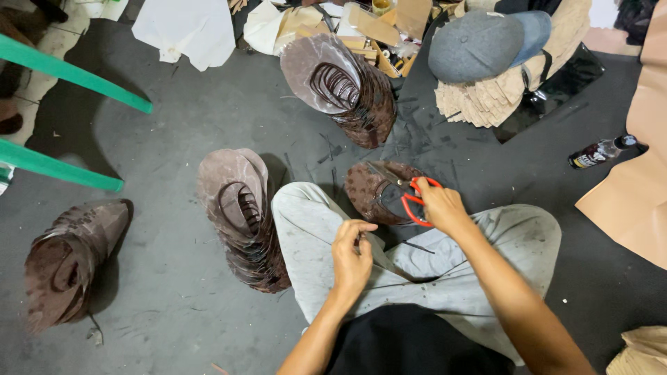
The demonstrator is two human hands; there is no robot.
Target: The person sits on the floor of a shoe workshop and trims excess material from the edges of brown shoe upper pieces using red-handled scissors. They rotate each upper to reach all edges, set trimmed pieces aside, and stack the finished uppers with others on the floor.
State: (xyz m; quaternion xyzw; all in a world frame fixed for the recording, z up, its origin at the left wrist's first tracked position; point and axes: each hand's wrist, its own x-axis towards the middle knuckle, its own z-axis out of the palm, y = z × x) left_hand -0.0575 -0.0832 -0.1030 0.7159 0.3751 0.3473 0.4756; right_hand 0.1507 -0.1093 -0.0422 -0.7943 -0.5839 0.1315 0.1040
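Cutting is the step I judge in hand: my right hand (440, 205) grips the red-handled scissors (410, 198) over the brown leather piece (372, 191) just beyond my knee (306, 208). My left hand (352, 255), nearer than that knee, pinches something, perhaps a thin strip. Next needs steady blade alignment.

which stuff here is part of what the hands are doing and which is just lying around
In use: red-handled scissors in right hand; left hand pinching a thin dark strip; brown cut leather stack.
Lying about: grey cap, dark bottle, white cloth, green bars.
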